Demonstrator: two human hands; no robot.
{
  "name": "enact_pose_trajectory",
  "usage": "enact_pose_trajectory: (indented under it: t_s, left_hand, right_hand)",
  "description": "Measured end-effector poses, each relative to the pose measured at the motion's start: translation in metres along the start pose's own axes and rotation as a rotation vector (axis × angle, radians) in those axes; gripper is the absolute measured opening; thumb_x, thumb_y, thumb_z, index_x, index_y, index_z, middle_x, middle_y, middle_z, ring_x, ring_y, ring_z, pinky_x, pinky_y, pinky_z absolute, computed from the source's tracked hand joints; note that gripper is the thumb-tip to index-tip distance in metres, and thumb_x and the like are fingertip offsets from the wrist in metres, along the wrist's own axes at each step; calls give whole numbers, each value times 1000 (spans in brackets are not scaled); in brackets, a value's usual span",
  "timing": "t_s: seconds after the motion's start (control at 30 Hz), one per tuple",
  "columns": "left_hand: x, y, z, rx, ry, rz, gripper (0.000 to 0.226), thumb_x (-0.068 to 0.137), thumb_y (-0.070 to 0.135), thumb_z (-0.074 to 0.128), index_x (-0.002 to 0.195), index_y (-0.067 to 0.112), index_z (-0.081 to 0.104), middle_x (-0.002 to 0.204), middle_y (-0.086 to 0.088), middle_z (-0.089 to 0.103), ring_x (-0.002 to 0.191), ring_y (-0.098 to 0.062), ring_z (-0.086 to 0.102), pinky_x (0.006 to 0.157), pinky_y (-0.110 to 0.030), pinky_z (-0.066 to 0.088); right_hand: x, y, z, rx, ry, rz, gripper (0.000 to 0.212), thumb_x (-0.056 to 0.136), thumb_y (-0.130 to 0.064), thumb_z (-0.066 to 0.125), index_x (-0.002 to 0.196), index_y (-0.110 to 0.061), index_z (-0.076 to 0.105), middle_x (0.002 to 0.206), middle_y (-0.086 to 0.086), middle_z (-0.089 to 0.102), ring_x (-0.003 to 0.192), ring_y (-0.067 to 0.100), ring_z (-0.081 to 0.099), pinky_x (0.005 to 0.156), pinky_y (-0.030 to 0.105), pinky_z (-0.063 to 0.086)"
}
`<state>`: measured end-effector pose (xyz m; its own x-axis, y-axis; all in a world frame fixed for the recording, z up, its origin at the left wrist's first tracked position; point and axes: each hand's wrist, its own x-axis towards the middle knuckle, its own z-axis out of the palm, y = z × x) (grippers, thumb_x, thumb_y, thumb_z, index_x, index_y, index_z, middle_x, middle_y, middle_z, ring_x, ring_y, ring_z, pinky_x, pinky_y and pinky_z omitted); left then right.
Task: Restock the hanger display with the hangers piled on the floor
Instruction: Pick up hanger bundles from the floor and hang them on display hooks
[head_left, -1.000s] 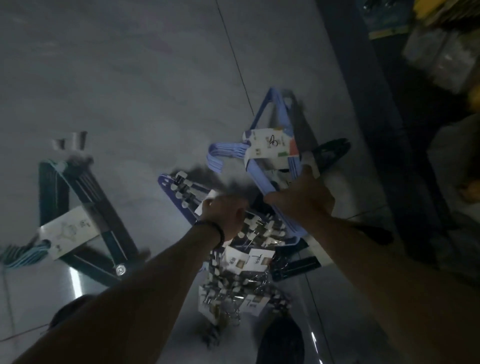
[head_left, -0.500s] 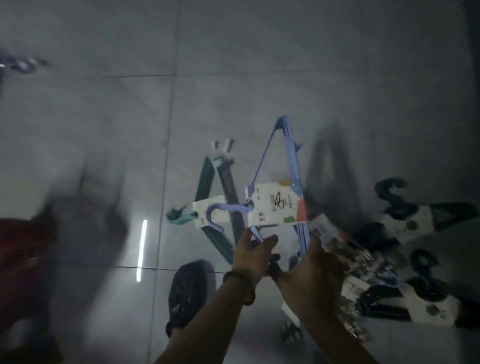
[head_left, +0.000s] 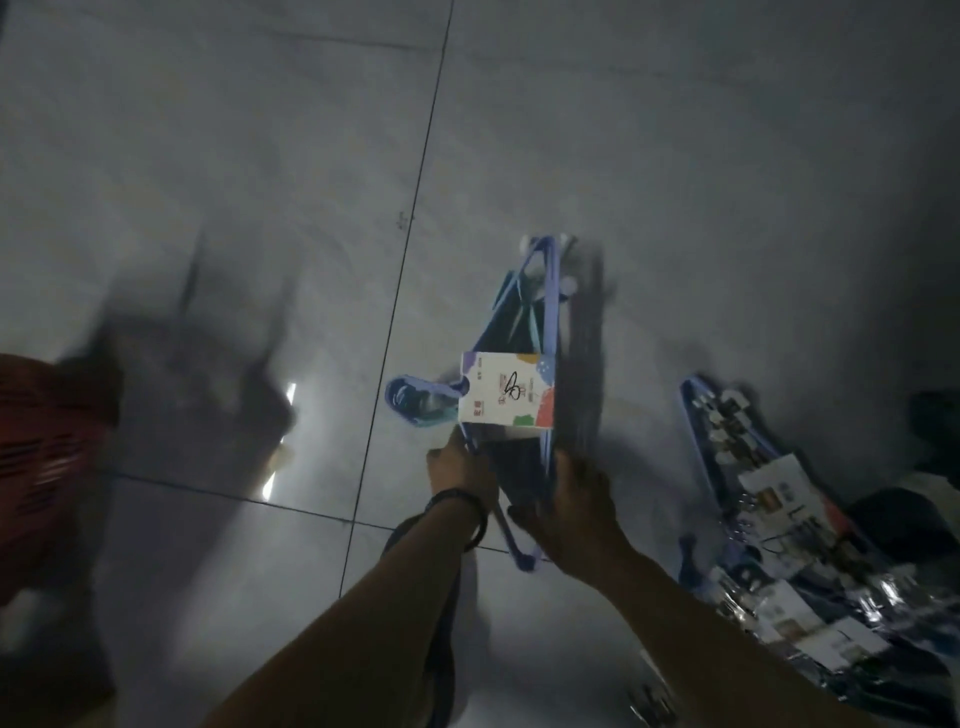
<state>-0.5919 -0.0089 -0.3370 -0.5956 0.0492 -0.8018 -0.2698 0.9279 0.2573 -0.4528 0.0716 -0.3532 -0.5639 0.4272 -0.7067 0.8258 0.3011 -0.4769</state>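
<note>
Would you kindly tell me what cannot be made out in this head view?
All in the head view.
- Label on the held bundle: print too small and blurred to read.
- Pile, right: cut by the frame edge, dark, blurred; no count possible.
- Red thing, left edge: cut off, motion-blurred; unidentifiable.
- Display: outside the frame.

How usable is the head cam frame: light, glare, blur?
Head view: dim and underexposed, and the label is the brightest, most legible spot. Glare streaks the floor left of the hangers, which the left hand and right hand grip. Motion blur smears the pile at right and the red crate at left. Broad soft shadows cover the tiles.
</note>
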Motion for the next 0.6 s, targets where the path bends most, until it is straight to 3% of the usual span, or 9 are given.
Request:
enact_pose_trajectory:
  t_s: [0.1, 0.17, 0.23, 0.33, 0.43, 0.5, 0.6]
  left_hand:
    - [7, -5, 13, -81, -16, -86, 39, 99, 15, 56, 136, 10, 47, 129, -17, 58, 112, -36, 64, 94, -45, 59]
    - [13, -8, 16, -229, -120, -178, 44, 89, 21, 64, 129, 13, 47, 125, -17, 60, 105, -37, 67, 83, -50, 64]
    - [16, -7, 13, -346, -239, -246, 46, 86, 25, 69, 126, 17, 47, 124, -15, 61, 103, -36, 67, 72, -50, 66]
    - [19, -5, 7, -499, -373, -300, 52, 90, 26, 74, 135, 22, 49, 128, -12, 60, 111, -32, 62, 58, -39, 64]
    - [21, -12, 5, -520, -470, -278, 48, 89, 22, 77, 130, 23, 52, 123, -11, 66, 110, -32, 66, 71, -45, 64]
    - [17, -18, 2, -537, -452, -295, 54, 87, 25, 77, 133, 20, 50, 122, -11, 67, 103, -30, 68, 71, -42, 64]
    - [1, -29, -8, -600, -358, -290, 75, 69, 33, 78, 136, 16, 49, 124, -11, 69, 98, -23, 69, 62, -34, 56]
  right_hand:
    - [17, -2, -9, 188, -27, 111, 77, 78, -73, 68, 140, -35, 43, 128, -5, 61, 115, 22, 66, 80, 36, 61]
    - [28, -15, -21, 336, -104, 219, 48, 95, -51, 68, 134, -33, 46, 120, -9, 60, 101, 12, 64, 69, 25, 52]
    - [42, -21, -28, 407, -145, 244, 32, 101, -46, 62, 128, -33, 51, 115, -13, 59, 97, 6, 59, 72, 25, 45]
    - [54, -26, -30, 408, -155, 224, 36, 98, -35, 67, 134, -33, 62, 125, -10, 67, 113, 16, 62, 83, 30, 47]
    - [55, -22, -27, 404, -135, 290, 36, 94, -17, 65, 128, -28, 67, 118, -4, 70, 101, 16, 65, 73, 27, 48]
    - [50, -22, -25, 421, -131, 335, 35, 91, -20, 61, 125, -21, 68, 116, 4, 72, 100, 23, 66, 79, 32, 51]
    - [29, -32, -18, 453, -217, 278, 40, 83, -34, 59, 122, -25, 60, 111, 3, 69, 98, 23, 65, 86, 39, 55]
